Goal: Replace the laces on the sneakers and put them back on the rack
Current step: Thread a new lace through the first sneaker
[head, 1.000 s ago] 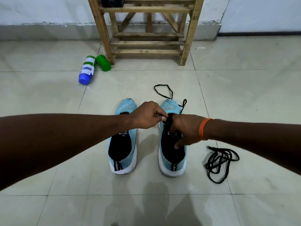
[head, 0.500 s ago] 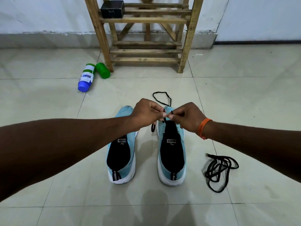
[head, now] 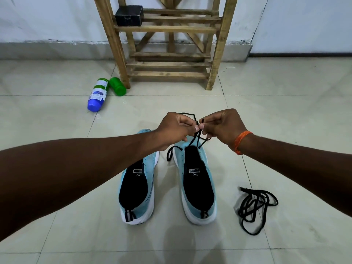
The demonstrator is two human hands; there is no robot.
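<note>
Pinching the lace (head: pixel 194 139) at its ends, left grip (head: pixel 175 130) and right grip (head: pixel 222 128) hold it above the right sneaker (head: pixel 198 189), with the left sneaker (head: pixel 136 191) just beside it on the floor (head: pixel 285 121).

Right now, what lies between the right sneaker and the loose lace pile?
Nothing: only bare floor tile between the right sneaker and the lace pile, seen in the head view.

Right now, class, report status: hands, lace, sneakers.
Left hand, right hand both pinch black lace over right-side sneaker. Second lace loose on floor. Bottles lie beside rack.
</note>
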